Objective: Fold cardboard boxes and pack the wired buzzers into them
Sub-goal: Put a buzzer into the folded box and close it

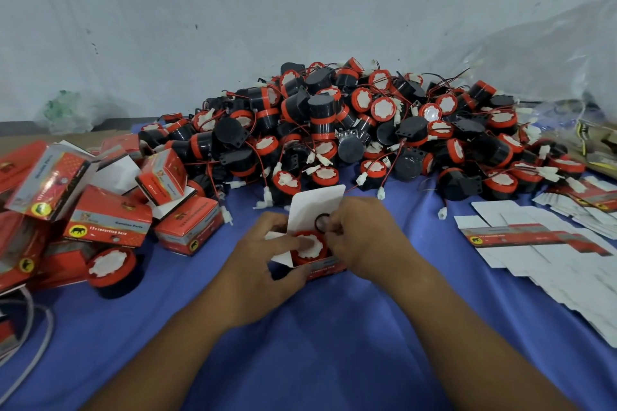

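Observation:
At the middle of the blue cloth a small red cardboard box (325,269) stands with its white lid flap (317,202) raised. A red-and-black buzzer (309,247) sits in its opening, white face up. My left hand (263,260) grips the box's left side, thumb resting on the buzzer's face. My right hand (364,233) pinches the buzzer's coiled black wire (322,220) at the box's right rim. Behind them lies a large heap of loose wired buzzers (350,123).
Packed red boxes (110,213) are piled at the left, with one loose buzzer (112,269) in front of them. Flat unfolded box blanks (547,243) are spread at the right. A clear plastic bag (551,60) rises at the far right against the wall.

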